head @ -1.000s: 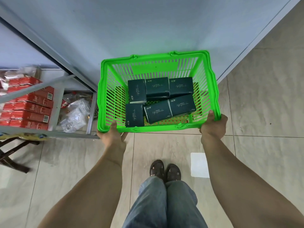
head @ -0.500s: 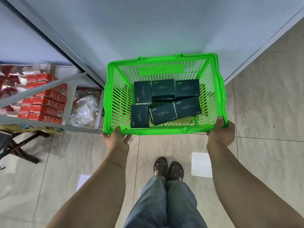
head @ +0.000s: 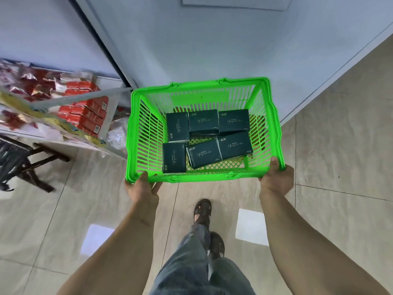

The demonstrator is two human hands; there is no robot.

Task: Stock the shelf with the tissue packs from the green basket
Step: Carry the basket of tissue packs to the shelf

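I carry a green plastic basket (head: 200,90) in front of me above the floor. My left hand (head: 143,188) grips its near left corner and my right hand (head: 276,177) grips its near right corner. Several dark green tissue packs (head: 204,154) lie flat in the bottom, some overlapping. A grey metal shelf (head: 85,96) stands at the left with red packets (head: 85,111) stacked on it.
A pale wall panel (head: 212,50) rises straight behind the basket. A dark wooden stool (head: 32,160) stands at the far left on the tiled floor (head: 340,145). A clear plastic bag (head: 117,135) lies under the shelf. My feet in sandals (head: 203,208) are below.
The view has shifted so the shelf and stool show more at the left. One foot has stepped forward. Both hands keep the same grip on the basket.
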